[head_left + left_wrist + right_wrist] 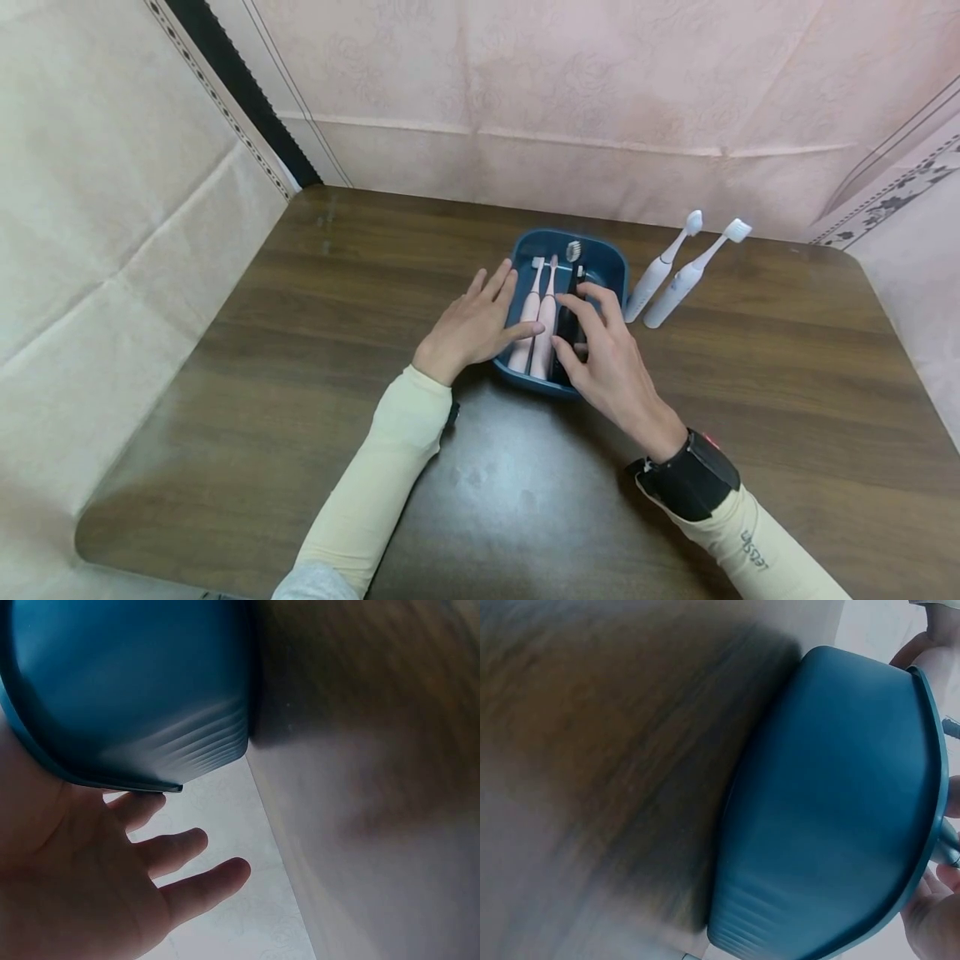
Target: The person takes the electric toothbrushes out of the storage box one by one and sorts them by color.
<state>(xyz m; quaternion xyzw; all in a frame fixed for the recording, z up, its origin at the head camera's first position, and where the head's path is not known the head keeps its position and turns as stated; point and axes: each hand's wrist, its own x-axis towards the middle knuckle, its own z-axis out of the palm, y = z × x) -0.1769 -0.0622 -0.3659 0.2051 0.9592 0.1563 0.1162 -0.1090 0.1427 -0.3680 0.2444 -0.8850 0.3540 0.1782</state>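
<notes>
A blue plastic basket (pixel 534 384) stands on the table. Two pale pink electric toothbrushes (pixel 545 337) lie side by side in its left part, heads toward the far side. To their right are two black electric toothbrushes (pixel 567 327), partly hidden under my right hand (pixel 611 362). The thumb and curled fingers of that hand lie around a black handle. My left hand (pixel 474 327) has its fingers stretched out at the basket's left rim, thumb over the pink handles. In the left wrist view its fingers (pixel 180 851) extend past the basket wall.
Two white electric toothbrushes (pixel 678 283) stand upright on the table just right of the basket, close to my right hand. The brown wooden table (pixel 300 400) has rounded corners. Pale patterned cloth (pixel 600 75) hangs behind its far edge.
</notes>
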